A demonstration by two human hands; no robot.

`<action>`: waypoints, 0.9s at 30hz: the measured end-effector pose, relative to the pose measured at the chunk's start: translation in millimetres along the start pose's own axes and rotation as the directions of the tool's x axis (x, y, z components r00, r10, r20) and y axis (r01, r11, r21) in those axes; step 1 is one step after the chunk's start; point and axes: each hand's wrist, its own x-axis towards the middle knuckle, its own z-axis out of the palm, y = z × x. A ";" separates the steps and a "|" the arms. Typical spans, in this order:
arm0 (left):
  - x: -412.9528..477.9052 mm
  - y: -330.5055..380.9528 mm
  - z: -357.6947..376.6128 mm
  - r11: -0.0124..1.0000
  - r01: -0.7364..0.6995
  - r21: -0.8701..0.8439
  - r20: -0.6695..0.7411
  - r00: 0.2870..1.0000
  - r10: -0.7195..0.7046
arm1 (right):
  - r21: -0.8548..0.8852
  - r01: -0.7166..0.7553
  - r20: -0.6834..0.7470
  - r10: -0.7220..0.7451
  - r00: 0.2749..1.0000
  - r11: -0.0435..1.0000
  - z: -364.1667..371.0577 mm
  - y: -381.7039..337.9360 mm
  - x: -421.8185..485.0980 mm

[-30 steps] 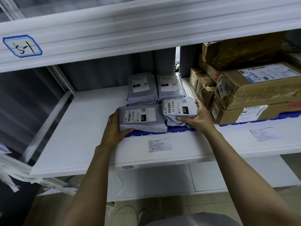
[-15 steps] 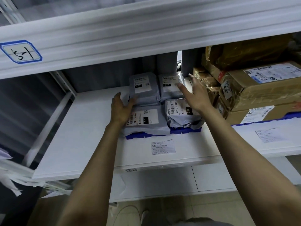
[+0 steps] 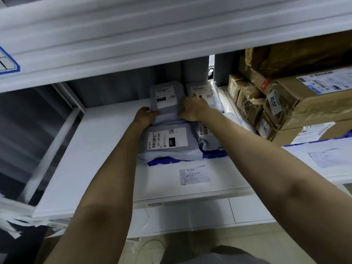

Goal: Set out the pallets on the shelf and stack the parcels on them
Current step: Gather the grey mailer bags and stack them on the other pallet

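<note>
Most of the blue pallet [image 3: 158, 162] hides under the front parcels [image 3: 167, 139]; near the shelf's [image 3: 91, 153] back edge, the left grip [image 3: 145, 116] and right grip [image 3: 192, 109] clasp a grey parcel [image 3: 166, 99].

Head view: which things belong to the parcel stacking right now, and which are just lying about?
Job: left hand and right hand holding the rear-left parcel; rear-right parcel; front-left parcel; front-right parcel; blue pallet under them; white shelf.
Lying about: brown cardboard boxes at right; paper label on the shelf; blue-edged tag on the upper beam.
</note>
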 end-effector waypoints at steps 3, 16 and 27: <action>-1.6 2.2 -0.7 0.998 -0.043 -0.038 0.036 0.998 0.045 | -0.033 -0.021 0.028 0.022 0.999 0.999 9.6 -5.3 8.8; 0.5 11.7 -2.4 0.986 -0.086 0.140 -0.061 0.994 0.095 | 0.032 -0.132 -0.371 0.134 0.919 0.991 1.8 23.2 22.8; -21.7 61.2 82.8 0.389 -0.552 0.737 0.275 0.771 0.574 | 0.414 -0.399 -0.030 0.451 0.892 0.818 -13.0 91.7 21.8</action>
